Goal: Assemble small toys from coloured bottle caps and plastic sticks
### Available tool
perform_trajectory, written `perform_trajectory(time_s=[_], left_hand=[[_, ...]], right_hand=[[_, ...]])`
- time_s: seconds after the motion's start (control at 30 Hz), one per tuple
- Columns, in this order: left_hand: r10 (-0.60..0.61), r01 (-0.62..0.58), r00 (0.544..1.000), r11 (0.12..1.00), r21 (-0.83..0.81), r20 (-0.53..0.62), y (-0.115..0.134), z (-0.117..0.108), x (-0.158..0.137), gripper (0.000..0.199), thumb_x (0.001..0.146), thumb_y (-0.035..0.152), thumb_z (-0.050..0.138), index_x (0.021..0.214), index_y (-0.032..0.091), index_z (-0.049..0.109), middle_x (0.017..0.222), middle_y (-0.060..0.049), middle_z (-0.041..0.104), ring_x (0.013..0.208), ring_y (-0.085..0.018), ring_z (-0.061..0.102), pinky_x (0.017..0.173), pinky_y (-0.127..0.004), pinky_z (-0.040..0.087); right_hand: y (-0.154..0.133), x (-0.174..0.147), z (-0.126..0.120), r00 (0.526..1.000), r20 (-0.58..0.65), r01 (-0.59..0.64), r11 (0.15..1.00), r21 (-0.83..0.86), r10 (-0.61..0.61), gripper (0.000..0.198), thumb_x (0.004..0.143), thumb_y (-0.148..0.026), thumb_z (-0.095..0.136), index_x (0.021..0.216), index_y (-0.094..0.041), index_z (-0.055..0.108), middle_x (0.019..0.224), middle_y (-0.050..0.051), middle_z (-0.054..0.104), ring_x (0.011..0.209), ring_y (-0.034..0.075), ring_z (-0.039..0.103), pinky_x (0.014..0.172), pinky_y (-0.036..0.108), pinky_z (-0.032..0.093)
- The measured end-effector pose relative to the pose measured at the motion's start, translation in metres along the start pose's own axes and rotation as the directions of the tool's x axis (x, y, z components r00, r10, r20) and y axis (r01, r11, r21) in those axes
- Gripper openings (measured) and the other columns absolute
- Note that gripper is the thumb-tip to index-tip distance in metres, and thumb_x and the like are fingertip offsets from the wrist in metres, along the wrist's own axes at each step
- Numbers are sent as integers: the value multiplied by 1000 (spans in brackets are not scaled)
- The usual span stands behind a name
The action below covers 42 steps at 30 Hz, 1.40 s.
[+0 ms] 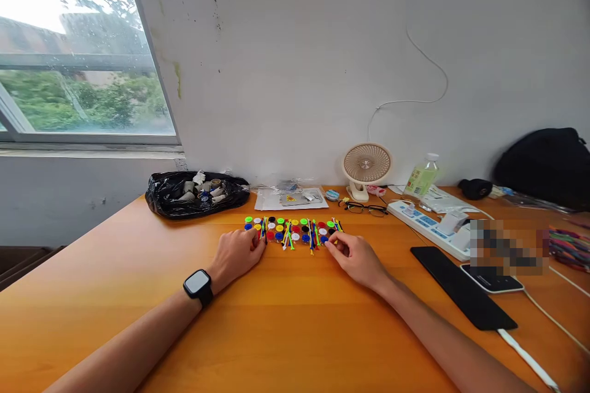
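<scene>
Small round plastic discs point(295, 237) in green, white, red, blue, yellow and black lie in grouped rows across the table in front of me. Between the groups are bundles of thin coloured plastic sticks point(289, 236). At the left end rests my left hand point(239, 253), its fingers curled closed beside a stick bundle point(263, 228); a black watch is on that wrist. My right hand point(354, 256) is at the right end, thumb and forefinger pinched together by a blue disc point(324, 239). Whatever either set of fingertips may hold is too small or hidden to name.
Behind the discs are a black plastic bag point(161, 202) of odds and ends, a flat clear packet point(271, 201), a fan point(367, 164) and glasses point(369, 209). To the right are a bottle point(421, 178), a power strip point(415, 221), a black slab point(461, 288) and a phone point(493, 279).
</scene>
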<state>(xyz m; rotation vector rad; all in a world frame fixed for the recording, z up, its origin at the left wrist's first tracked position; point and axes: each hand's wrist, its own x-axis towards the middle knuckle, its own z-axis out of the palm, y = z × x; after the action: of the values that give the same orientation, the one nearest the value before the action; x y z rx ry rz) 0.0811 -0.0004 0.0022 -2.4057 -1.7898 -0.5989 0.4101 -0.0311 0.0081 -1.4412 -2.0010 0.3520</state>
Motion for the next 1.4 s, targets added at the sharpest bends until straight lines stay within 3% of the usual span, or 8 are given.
perform_trajectory(time_s=[0.53, 0.7, 0.8, 0.9, 1.0, 1.1, 1.2, 1.4], left_hand=[[30, -27, 999, 998, 64, -44, 0, -2, -4, 28, 102, 38, 46, 85, 22, 63, 72, -7, 73, 68, -24, 69, 59, -32, 28], [169, -172, 976, 985, -7, -138, 5, -9, -13, 33, 108, 38, 40, 88, 22, 61, 73, -6, 72, 67, -20, 68, 63, -32, 35], [359, -367, 928, 927, -72, -101, 13, -13, -22, 37, 110, 38, 36, 91, 22, 63, 76, -7, 71, 69, -20, 66, 69, -34, 42], [513, -511, 858, 846, -152, -24, 23, -13, -29, 40, 111, 38, 34, 92, 24, 67, 79, -9, 71, 73, -21, 66, 74, -35, 47], [572, -559, 820, 804, -202, 7, 28, -12, -32, 40, 110, 38, 36, 97, 25, 71, 81, -9, 70, 72, -20, 65, 75, -35, 51], [538, -541, 840, 816, -205, -75, 24, -16, -26, 33, 108, 43, 44, 110, 25, 71, 96, -11, 73, 90, -25, 68, 87, -40, 53], [356, -394, 916, 884, -249, -187, 3, -21, -11, 37, 109, 40, 40, 129, 22, 66, 125, -13, 71, 115, -28, 63, 105, -45, 48], [134, -126, 991, 938, -323, 1, -59, -5, 13, 59, 112, 49, 25, 162, 21, 41, 160, -8, 53, 144, -29, 43, 122, -50, 33]], right_hand=[[-6, -1, -3, 997, 63, 53, 999, -9, -52, 29, 102, -42, 54, 88, -21, 69, 68, 0, 65, 60, 17, 55, 58, 27, 35], [-18, -6, -7, 987, 64, 143, 989, 24, -144, 37, 104, -35, 53, 138, -26, 63, 85, 0, 72, 63, 16, 60, 62, 26, 45], [-35, -12, -8, 958, 108, 261, 964, 53, -266, 55, 105, -28, 52, 159, -33, 46, 120, 4, 73, 90, 18, 70, 83, 28, 55], [-49, -19, -3, 910, 148, 377, 921, 94, -387, 62, 103, -24, 56, 163, -34, 42, 146, 6, 61, 130, 23, 62, 112, 36, 50], [-50, -21, 6, 894, 150, 406, 906, 119, -421, 60, 102, -22, 58, 161, -31, 46, 149, 6, 59, 136, 24, 59, 117, 38, 47], [-43, -20, 12, 926, 63, 364, 926, 104, -371, 49, 104, -23, 56, 152, -30, 58, 136, 5, 69, 121, 24, 68, 107, 37, 54], [-37, -16, 10, 946, -57, 322, 944, 79, -318, 35, 104, -25, 56, 136, -29, 70, 122, 4, 75, 107, 23, 74, 95, 35, 57], [-34, -14, 4, 950, -108, 302, 950, 73, -294, 27, 108, -32, 56, 126, -27, 74, 115, 5, 77, 100, 23, 74, 88, 33, 54]])
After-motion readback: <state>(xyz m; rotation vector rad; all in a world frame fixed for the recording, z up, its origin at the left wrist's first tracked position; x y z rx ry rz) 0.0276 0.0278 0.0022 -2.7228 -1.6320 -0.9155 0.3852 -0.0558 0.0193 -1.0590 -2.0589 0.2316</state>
